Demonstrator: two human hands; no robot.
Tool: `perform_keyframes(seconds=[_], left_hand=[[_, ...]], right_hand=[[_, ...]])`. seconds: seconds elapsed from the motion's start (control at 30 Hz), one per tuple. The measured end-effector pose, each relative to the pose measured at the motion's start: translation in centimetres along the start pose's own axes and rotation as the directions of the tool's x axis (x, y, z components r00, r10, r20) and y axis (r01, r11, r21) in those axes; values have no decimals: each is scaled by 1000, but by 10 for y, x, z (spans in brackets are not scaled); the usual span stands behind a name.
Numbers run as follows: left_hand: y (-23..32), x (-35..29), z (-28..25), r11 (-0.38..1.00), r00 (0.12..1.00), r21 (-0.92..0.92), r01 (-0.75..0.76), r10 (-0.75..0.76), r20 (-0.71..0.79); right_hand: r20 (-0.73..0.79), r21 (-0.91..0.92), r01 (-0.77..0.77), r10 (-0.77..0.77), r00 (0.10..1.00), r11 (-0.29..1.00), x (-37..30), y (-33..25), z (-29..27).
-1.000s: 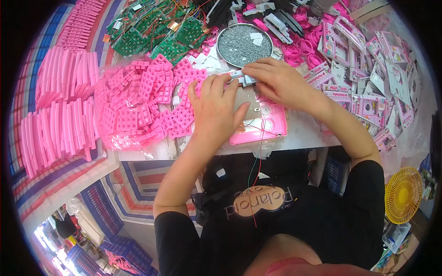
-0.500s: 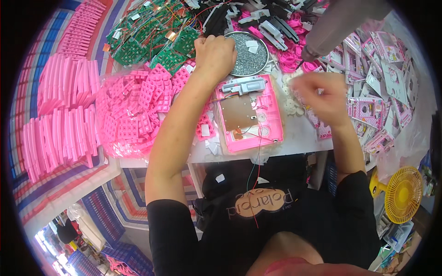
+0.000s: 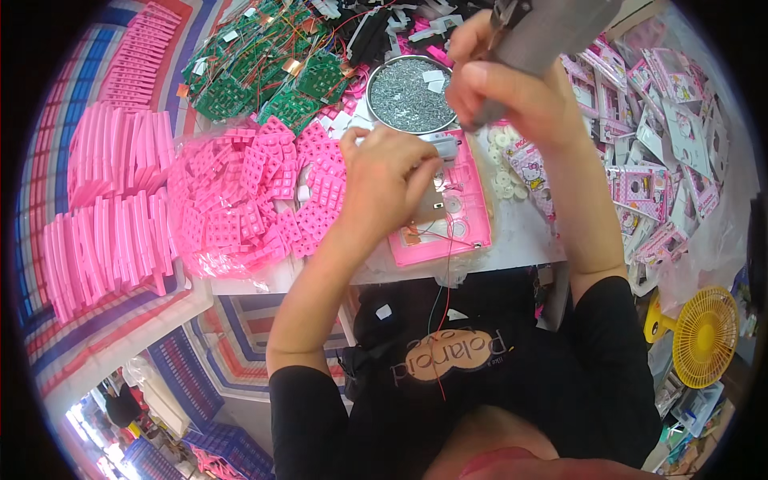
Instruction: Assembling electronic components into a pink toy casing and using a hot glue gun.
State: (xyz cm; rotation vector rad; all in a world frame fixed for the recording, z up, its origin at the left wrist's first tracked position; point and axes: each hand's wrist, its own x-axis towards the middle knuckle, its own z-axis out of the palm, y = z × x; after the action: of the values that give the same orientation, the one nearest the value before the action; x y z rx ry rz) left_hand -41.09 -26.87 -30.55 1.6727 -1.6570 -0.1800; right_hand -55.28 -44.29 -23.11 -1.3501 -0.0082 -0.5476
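My right hand (image 3: 508,92) is wrapped round a grey electric screwdriver (image 3: 552,40), its lower end pointing down near the top of a pink plastic casing (image 3: 474,204). Over the casing's upper left is my left hand (image 3: 388,176), fingers curled and thumb drawn in; whatever they pinch is hidden. A grey plastic part (image 3: 442,146) lies across the casing's far end, partly covered by that hand. Inside the casing are a brown board and thin wires (image 3: 450,248) that trail over the near edge. Just beyond stands a round metal dish (image 3: 369,96) full of small screws.
Pink keypads (image 3: 232,192) in a clear bag and green circuit boards (image 3: 240,76) lie to the left. Stacked pink strips (image 3: 112,240) stand farther left. Printed cards (image 3: 672,144) are heaped at right, white round parts (image 3: 504,164) beside the casing, a yellow fan (image 3: 704,336) lower right.
My right hand has moved up and taken hold of the screwdriver, which has tilted. From beside the screw dish, my left hand has come down over the casing.
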Motion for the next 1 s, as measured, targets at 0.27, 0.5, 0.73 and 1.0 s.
perform_keyframes(seconds=[0.27, 0.5, 0.73, 1.0], left_hand=[[3, -14, 13, 995, 994, -104, -6, -5, -106], [3, -16, 13, 995, 994, 94, -35, 44, -96], [-6, -7, 20, 948, 999, 317, 39, -30, -31], [-6, -5, 20, 957, 999, 286, 51, -54, 2]], right_hand=[[-8, 43, 263, -263, 965, 964, -19, 17, 41], [-29, -27, 259, -260, 965, 965, -25, 25, 38], [-331, -331, 151, -264, 906, 932, -9, 43, 30], [-281, -468, 179, -337, 898, 866, -11, 65, 29]])
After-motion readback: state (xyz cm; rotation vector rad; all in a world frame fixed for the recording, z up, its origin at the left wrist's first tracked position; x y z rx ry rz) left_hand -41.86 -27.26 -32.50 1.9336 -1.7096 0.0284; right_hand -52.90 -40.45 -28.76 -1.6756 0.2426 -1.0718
